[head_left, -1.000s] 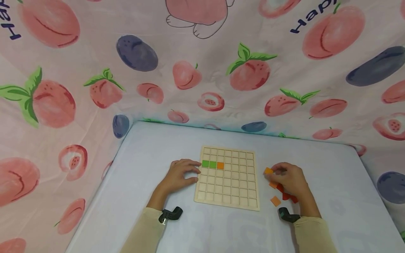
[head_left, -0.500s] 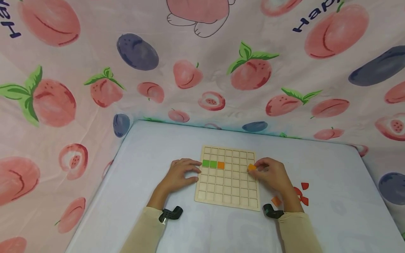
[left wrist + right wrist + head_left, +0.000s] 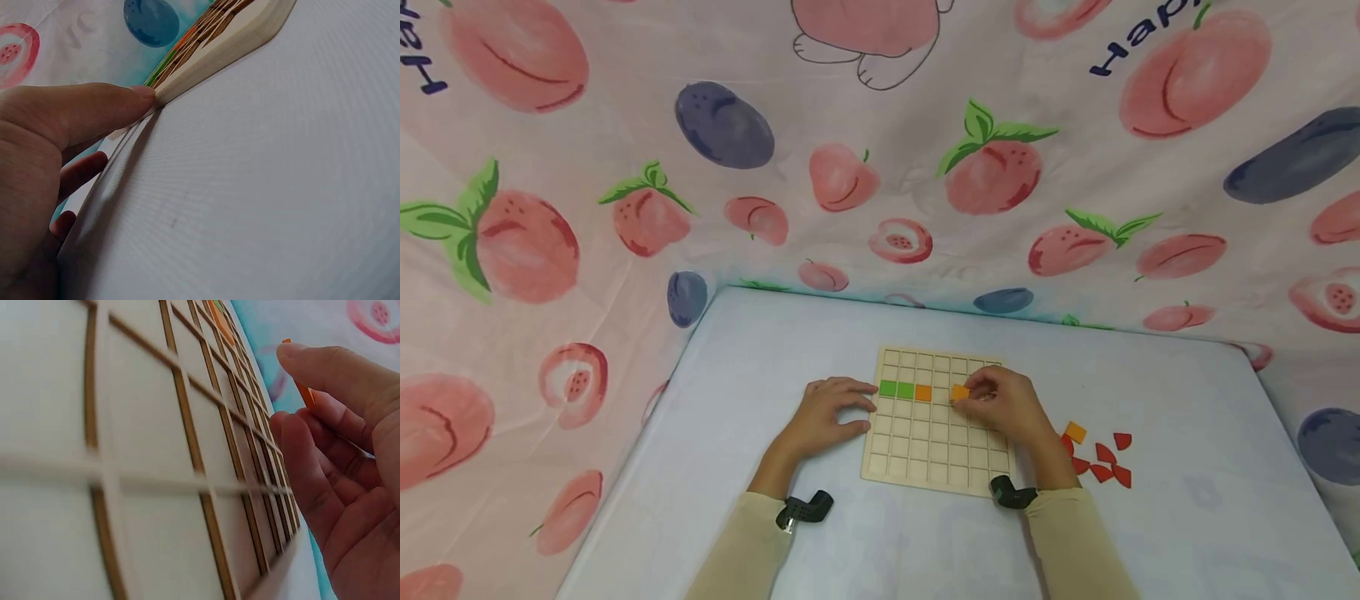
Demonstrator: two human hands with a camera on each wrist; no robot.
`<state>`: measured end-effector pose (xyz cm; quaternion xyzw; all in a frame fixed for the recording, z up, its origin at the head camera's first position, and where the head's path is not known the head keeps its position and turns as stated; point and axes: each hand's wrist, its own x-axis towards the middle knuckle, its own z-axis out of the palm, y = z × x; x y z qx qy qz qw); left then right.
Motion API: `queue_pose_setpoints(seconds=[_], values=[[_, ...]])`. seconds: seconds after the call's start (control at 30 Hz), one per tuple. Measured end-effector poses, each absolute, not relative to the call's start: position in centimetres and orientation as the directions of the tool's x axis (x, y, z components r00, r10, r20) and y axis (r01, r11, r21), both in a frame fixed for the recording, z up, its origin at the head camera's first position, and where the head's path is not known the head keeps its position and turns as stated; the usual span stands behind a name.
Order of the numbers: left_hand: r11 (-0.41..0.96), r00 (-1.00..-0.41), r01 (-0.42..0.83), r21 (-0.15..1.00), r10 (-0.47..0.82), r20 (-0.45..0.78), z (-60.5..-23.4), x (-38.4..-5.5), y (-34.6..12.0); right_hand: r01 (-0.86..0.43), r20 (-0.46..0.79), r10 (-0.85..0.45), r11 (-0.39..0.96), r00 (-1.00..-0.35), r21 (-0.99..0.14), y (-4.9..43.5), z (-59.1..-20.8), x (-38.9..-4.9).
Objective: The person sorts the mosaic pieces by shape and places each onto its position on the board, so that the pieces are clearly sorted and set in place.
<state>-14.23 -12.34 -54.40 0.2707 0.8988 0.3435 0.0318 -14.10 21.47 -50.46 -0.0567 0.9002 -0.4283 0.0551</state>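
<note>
A square wooden grid board (image 3: 928, 450) lies on the white table. Two green tiles (image 3: 897, 389) and an orange tile (image 3: 923, 392) fill adjoining cells in one row at its left. My left hand (image 3: 829, 417) rests at the board's left edge; in the left wrist view its thumb (image 3: 119, 103) touches the wooden rim. Above the right half of the grid, my right hand (image 3: 1009, 406) pinches an orange square tile (image 3: 960, 392) between thumb and fingers. The right wrist view shows this tile (image 3: 305, 394) edge-on, raised off the grid.
Right of the board lie several red quarter-round pieces (image 3: 1103, 452) and a loose orange tile (image 3: 1075, 432), partly beside my right forearm. Each wrist wears a black camera (image 3: 1012, 493). A fruit-printed cloth (image 3: 850, 275) rises behind the table.
My right hand has carried the orange tile leftward from the loose pieces to above the grid, uncovering the red pieces. The left hand has stayed at the board's edge.
</note>
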Motion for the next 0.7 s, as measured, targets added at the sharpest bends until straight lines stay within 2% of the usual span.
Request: queue_pose_setpoints(seconds=[0.23,0.47,0.7], values=[[0.607,-0.850,0.474,0.638,0.503,0.152,-54.4,-14.2,-12.2,-0.044,-0.106,-0.210,0.604,-0.972,-0.796,20.2,-51.3,-14.5],[0.603,-0.850,0.468,0.646,0.507,0.143,-54.5,-14.1,-12.3,-0.011,-0.136,-0.191,0.616,-0.972,-0.788,20.2,-52.0,-15.0],[0.610,-0.850,0.474,0.635,0.507,0.147,-54.6,-14.3,-12.4,-0.029,-0.123,-0.190,0.644,-0.974,-0.765,19.9,-51.7,-15.3]])
